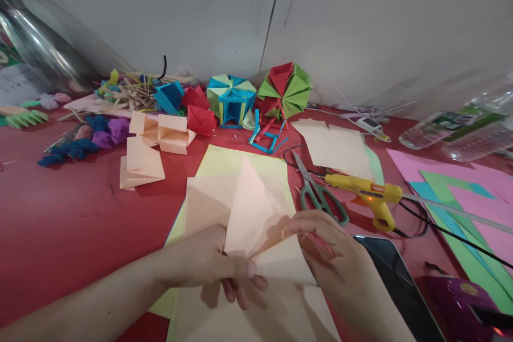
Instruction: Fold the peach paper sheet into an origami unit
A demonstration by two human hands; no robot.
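A peach sheet of paper (pixel 244 208), partly folded into pointed flaps, is held up over a stack of pale yellow and peach sheets (pixel 224 163) on the red table (pixel 80 224). My left hand (pixel 212 267) pinches its lower edge, thumb on top, fingers curled underneath. My right hand (pixel 324 256) grips the right side of the same fold, fingers closed on the paper.
Green-handled scissors (pixel 318 192) and a yellow glue gun (pixel 371 195) lie right of the stack, a dark phone (pixel 396 278) beside my right wrist. Folded peach pieces (pixel 156 141), coloured origami models (pixel 232 99), sticks, pink and green sheets (pixel 452 181) and plastic bottles (pixel 452 125) surround them.
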